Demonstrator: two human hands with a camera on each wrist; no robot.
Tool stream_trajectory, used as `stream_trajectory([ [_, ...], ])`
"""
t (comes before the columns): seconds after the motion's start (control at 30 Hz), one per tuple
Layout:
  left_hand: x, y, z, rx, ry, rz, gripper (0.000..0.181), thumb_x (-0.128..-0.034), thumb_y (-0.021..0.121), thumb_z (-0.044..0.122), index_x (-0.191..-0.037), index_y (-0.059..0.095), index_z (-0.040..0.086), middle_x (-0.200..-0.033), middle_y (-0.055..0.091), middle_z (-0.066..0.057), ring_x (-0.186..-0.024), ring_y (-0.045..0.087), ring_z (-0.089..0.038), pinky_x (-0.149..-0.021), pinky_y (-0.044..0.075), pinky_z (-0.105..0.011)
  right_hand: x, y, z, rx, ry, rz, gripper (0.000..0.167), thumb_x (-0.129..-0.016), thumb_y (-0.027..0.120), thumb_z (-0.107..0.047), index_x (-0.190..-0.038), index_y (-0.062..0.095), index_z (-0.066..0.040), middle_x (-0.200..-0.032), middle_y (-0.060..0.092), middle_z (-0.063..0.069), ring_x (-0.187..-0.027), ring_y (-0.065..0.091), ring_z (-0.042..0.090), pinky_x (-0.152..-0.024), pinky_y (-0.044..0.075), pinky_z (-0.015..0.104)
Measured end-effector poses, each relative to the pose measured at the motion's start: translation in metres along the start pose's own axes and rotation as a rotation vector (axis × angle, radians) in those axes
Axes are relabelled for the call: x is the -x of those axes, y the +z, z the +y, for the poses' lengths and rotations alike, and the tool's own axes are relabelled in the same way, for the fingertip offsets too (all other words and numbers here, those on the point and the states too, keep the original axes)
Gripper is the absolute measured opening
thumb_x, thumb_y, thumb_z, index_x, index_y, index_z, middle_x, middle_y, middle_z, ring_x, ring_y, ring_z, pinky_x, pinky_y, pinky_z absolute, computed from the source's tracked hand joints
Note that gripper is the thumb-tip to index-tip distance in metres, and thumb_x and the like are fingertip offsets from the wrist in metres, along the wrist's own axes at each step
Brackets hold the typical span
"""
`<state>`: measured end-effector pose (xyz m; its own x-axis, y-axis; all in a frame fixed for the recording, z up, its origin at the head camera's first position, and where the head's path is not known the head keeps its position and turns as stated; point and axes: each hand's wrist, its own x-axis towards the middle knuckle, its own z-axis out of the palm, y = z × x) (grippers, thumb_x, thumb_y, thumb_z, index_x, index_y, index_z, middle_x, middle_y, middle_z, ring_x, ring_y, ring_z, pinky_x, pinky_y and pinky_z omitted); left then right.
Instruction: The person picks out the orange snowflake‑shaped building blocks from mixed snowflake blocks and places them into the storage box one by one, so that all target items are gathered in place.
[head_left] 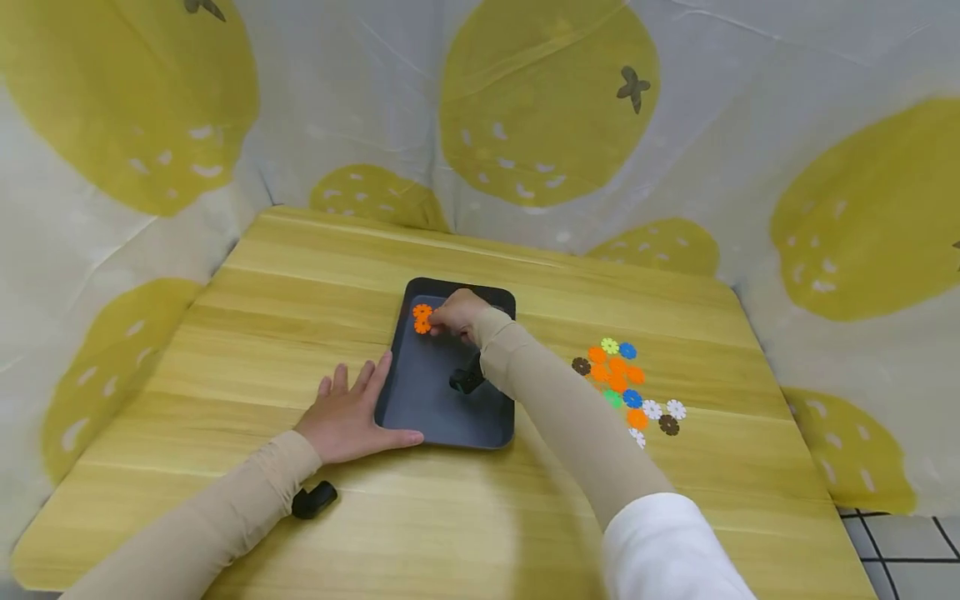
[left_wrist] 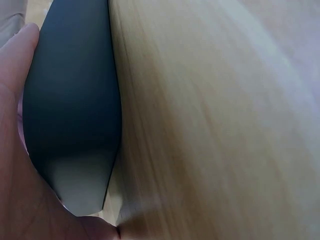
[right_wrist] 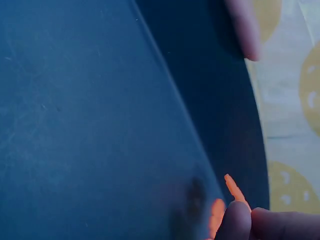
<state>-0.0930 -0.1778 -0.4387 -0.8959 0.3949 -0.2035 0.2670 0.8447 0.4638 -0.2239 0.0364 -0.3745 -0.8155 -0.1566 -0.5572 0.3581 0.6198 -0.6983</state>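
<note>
R hand (head_left: 459, 313) pinches orange disc (right_wrist: 235, 189) over tray (head_left: 435, 412), mid-frame; L hand (head_left: 349, 418) spread wide, just touching tray's lower-L edge.

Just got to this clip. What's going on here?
A person is working at a wooden table with a dark tray. Their right hand pinches an orange notched disc at the tray's far left corner, with a second orange disc right beside it. The left hand is spread against the tray's near left corner. More notched discs, in orange, blue, white, brown and green, lie on the table to the tray's right.
</note>
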Motion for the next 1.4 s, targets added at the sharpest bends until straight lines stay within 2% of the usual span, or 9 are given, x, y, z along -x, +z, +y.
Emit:
stream_trajectory([
  [0.27, 0.0, 0.002, 0.006, -0.001, 0.011, -0.011, 0.134, -0.0704, 0.056, 0.093, -0.165, 0.002, 0.015, -0.165, 0.025, -0.028, -0.149, 0.008, -0.063, -0.117, 0.01, -0.075, -0.01, 0.008, 0.013, -0.045, 0.034, 0.031, 0.023, -0.099, 0.065, -0.019, -0.099, 0.077, 0.0, -0.069, 0.067, 0.0, -0.046, 0.034, 0.01, -0.049, 0.028, 0.026],
  [0.47, 0.0, 0.002, 0.004, -0.014, 0.021, -0.003, 0.135, -0.0697, 0.056, 0.094, -0.165, 0.002, 0.014, -0.164, 0.026, -0.028, -0.149, 0.013, -0.062, -0.115, 0.014, -0.075, 0.0, 0.005, 0.012, -0.038, 0.007, 0.027, 0.025, -0.099, 0.065, -0.021, -0.106, 0.075, 0.001, -0.072, 0.064, 0.001, -0.047, 0.033, 0.01, -0.048, 0.03, 0.026],
  [0.57, 0.001, 0.002, 0.001, -0.011, 0.024, -0.002, 0.136, -0.07, 0.057, 0.093, -0.165, 0.001, 0.014, -0.164, 0.026, -0.029, -0.148, 0.013, -0.062, -0.114, 0.014, -0.075, 0.012, -0.005, 0.011, -0.033, -0.039, 0.011, 0.029, -0.1, 0.065, -0.024, -0.114, 0.072, 0.0, -0.087, 0.066, 0.006, -0.047, 0.031, 0.01, -0.048, 0.03, 0.027],
  [0.73, 0.003, -0.003, -0.005, -0.013, 0.021, -0.009, 0.136, -0.071, 0.056, 0.093, -0.165, -0.001, 0.013, -0.164, 0.025, -0.03, -0.148, 0.012, -0.063, -0.114, 0.013, -0.076, 0.042, -0.037, 0.018, -0.047, -0.138, -0.007, 0.029, -0.099, 0.067, -0.032, -0.12, 0.068, -0.011, -0.123, 0.065, 0.012, -0.049, 0.027, 0.012, -0.053, 0.028, 0.03],
  [0.8, 0.003, -0.005, -0.007, -0.019, 0.022, -0.01, 0.136, -0.0716, 0.056, 0.092, -0.165, -0.001, 0.012, -0.164, 0.024, -0.031, -0.147, 0.012, -0.063, -0.114, 0.013, -0.077, 0.056, -0.054, 0.026, -0.047, -0.169, 0.004, 0.029, -0.098, 0.068, -0.033, -0.12, 0.065, -0.014, -0.124, 0.063, 0.01, -0.051, 0.027, 0.013, -0.054, 0.027, 0.03],
  [1.0, 0.004, -0.01, -0.015, -0.019, 0.015, -0.017, 0.135, -0.0727, 0.058, 0.091, -0.164, -0.004, 0.012, -0.164, 0.021, -0.032, -0.147, 0.009, -0.067, -0.114, 0.01, -0.077, 0.094, -0.114, 0.075, -0.008, -0.162, 0.104, 0.043, -0.099, 0.066, -0.037, -0.133, 0.057, -0.013, -0.125, 0.06, 0.008, -0.055, 0.028, 0.012, -0.055, 0.028, 0.028],
  [1.17, 0.007, -0.013, -0.021, -0.003, 0.004, -0.023, 0.135, -0.0738, 0.058, 0.089, -0.164, -0.004, 0.012, -0.164, 0.02, -0.033, -0.146, 0.007, -0.068, -0.115, 0.009, -0.077, 0.11, -0.153, 0.133, 0.066, -0.054, 0.191, 0.046, -0.102, 0.061, -0.037, -0.136, 0.052, -0.008, -0.135, 0.056, 0.016, -0.052, 0.028, 0.01, -0.053, 0.031, 0.026],
  [1.33, 0.008, -0.017, -0.025, 0.008, -0.009, -0.022, 0.135, -0.0738, 0.059, 0.089, -0.164, -0.004, 0.011, -0.164, 0.021, -0.034, -0.146, 0.006, -0.068, -0.115, 0.009, -0.076, 0.11, -0.165, 0.179, 0.166, 0.099, 0.239, 0.042, -0.101, 0.062, -0.033, -0.129, 0.053, -0.002, -0.103, 0.06, 0.01, -0.048, 0.025, 0.008, -0.05, 0.029, 0.026],
  [1.4, 0.008, -0.017, -0.027, 0.005, -0.009, -0.018, 0.135, -0.0737, 0.059, 0.089, -0.164, -0.004, 0.011, -0.163, 0.021, -0.034, -0.146, 0.007, -0.068, -0.115, 0.01, -0.077, 0.107, -0.163, 0.19, 0.211, 0.126, 0.254, 0.04, -0.1, 0.064, -0.032, -0.123, 0.055, -0.001, -0.096, 0.057, 0.006, -0.053, 0.032, 0.01, -0.054, 0.033, 0.027],
])
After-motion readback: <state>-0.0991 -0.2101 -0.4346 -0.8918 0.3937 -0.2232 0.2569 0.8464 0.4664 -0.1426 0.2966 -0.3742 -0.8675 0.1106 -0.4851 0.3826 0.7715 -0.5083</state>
